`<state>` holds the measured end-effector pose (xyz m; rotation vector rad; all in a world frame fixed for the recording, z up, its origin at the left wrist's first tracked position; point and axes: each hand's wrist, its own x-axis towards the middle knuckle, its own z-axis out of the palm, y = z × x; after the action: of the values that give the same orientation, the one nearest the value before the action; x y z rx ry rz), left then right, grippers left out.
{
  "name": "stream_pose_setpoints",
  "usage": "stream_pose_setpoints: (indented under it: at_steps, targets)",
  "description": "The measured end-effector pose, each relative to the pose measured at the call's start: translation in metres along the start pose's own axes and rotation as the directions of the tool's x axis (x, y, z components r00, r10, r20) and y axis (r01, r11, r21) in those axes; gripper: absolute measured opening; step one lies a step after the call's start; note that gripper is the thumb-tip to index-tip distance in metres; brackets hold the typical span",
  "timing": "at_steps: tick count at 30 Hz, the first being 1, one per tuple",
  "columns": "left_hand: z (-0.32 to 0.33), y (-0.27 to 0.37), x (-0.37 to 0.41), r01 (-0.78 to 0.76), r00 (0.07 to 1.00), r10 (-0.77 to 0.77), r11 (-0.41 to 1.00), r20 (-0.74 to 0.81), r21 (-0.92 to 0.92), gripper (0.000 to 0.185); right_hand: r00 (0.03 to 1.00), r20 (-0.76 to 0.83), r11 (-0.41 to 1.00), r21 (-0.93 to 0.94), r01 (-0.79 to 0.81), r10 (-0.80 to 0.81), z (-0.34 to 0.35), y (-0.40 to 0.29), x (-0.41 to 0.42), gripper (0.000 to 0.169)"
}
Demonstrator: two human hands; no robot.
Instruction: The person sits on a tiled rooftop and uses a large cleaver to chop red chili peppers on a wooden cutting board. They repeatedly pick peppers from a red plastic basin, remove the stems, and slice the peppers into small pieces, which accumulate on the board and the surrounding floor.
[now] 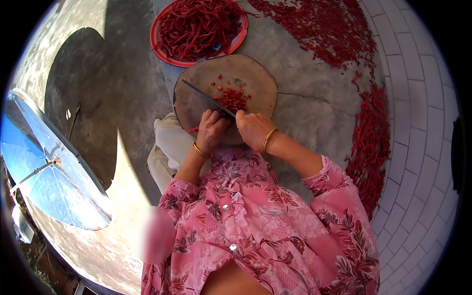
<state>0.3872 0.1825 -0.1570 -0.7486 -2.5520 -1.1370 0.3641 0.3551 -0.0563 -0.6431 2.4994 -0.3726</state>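
A round wooden chopping block (258,81) stands before me with a small heap of cut red chili pieces (233,99) on it. My right hand (254,129) grips the handle of a knife (206,96), whose dark blade slants to the upper left across the block. Close behind the blade, my left hand (212,131) has its fingers curled around red chilies, largely hidden; a chili end (193,129) pokes out at its left. Above the block sits a red-rimmed tray (241,38) heaped with whole dried red chilies (197,27).
Cut chilies (324,29) are spread over the concrete floor (313,129) at the upper right. A long strip of chilies (370,147) lies beside the tiled wall (416,110). At the left stands a shiny reflective dish (59,169). Cream cloth (171,142) lies left of the block.
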Motion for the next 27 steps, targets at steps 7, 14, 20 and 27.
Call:
stream_pose_setpoints:
  at_steps: [7,14,20,27]
  targets:
    - [-0.006,0.004,0.002,-0.054,0.997,0.057,0.997,-0.048,0.058,0.022,0.964,-0.238,0.986,0.082,0.145,-0.122,0.017,0.033,-0.008,0.011]
    - [-0.008,0.002,-0.003,-0.016,0.999,0.015,1.0,-0.049,-0.018,0.024,1.0,0.014,0.998,0.048,0.027,-0.028,-0.006,0.019,-0.06,0.012]
    - [-0.004,0.003,-0.004,-0.019,0.996,0.017,1.0,-0.085,-0.022,0.022,0.99,0.136,0.999,0.039,-0.027,0.022,-0.019,0.015,-0.052,0.012]
    - [-0.007,0.001,-0.008,0.051,0.999,-0.052,0.998,0.009,0.027,0.021,0.995,0.004,0.995,-0.04,0.096,-0.096,0.007,-0.007,0.006,0.011]
